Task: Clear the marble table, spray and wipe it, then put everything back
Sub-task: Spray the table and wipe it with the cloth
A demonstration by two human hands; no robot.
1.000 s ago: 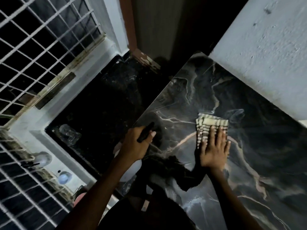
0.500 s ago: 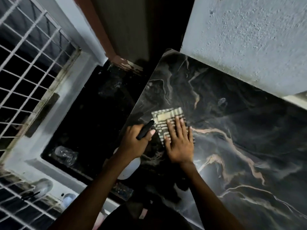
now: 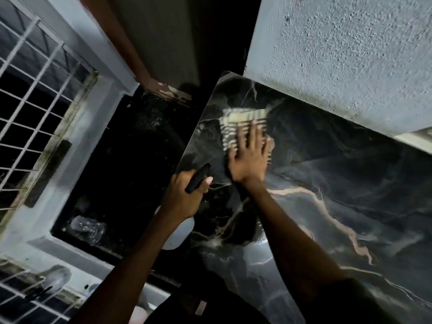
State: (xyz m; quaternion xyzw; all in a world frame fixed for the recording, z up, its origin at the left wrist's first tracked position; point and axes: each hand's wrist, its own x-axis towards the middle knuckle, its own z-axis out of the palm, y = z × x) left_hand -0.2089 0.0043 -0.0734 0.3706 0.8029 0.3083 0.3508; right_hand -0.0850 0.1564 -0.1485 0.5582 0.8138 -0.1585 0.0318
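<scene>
The black marble table [image 3: 339,174] with pale veins fills the right half of the head view. My right hand [image 3: 249,160] lies flat, fingers spread, on a striped cream-and-dark cloth [image 3: 240,122] near the table's far left corner. My left hand [image 3: 187,195] hovers at the table's left edge, gripped around the black head of a spray bottle [image 3: 197,175]; the bottle's white body [image 3: 180,232] hangs below my wrist.
A rough white wall [image 3: 350,54] runs along the table's far side. Left of the table lies a dark glossy floor [image 3: 121,174], bordered by a white ledge and a window grille [image 3: 30,108]. A clear plastic item [image 3: 85,228] lies on that floor.
My right hand has pushed the cloth from the middle of the table leftward, then away toward the far left corner. The left hand keeps holding the spray bottle at the table edge.
</scene>
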